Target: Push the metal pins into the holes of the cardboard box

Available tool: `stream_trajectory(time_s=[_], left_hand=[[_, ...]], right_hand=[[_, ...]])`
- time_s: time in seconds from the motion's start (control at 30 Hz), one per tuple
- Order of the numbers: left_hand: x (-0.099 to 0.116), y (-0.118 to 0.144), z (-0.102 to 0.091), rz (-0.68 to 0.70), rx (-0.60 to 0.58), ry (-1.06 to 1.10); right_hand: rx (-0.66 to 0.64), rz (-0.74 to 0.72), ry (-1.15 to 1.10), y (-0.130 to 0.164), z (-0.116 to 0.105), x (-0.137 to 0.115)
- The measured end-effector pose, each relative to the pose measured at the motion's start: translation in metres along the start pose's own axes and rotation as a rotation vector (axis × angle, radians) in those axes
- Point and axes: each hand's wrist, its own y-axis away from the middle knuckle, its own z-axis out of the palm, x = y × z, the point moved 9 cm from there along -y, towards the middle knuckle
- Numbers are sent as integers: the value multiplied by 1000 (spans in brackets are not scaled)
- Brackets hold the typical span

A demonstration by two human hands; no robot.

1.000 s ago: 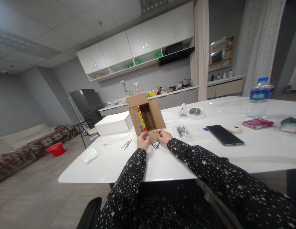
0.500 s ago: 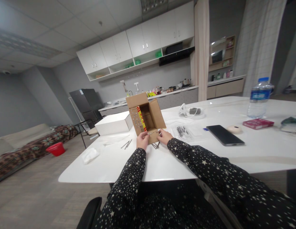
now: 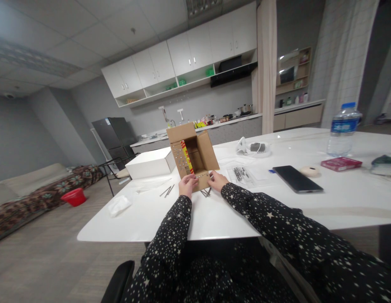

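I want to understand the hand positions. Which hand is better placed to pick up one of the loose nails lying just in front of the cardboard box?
Probably the right hand: the nails lie just beside it, under the near flap of the cardboard box. The left hand pinches that flap, slightly farther away.

Grey walls and a panelled ceiling (image 3: 88,25) enclose a room with a grey wood-look floor (image 3: 40,261). White upper cabinets (image 3: 183,59) hang over a cluttered kitchen counter (image 3: 233,120), with a dark fridge (image 3: 113,134) to its left and a pale curtain (image 3: 266,63) to its right. A sofa with a patterned cover (image 3: 40,193) lines the left wall, a red basin (image 3: 75,197) on the floor before it.
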Motion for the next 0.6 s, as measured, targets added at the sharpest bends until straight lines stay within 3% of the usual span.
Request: stream_trajectory(time_s=[0.2, 0.6], left_hand=[[-5, -2, -3, -78, 3, 38], [-4, 0, -1, -95, -29, 58]], right_hand=[[-3, -5, -3, 0, 0, -1], [2, -8, 0, 0, 0, 1]])
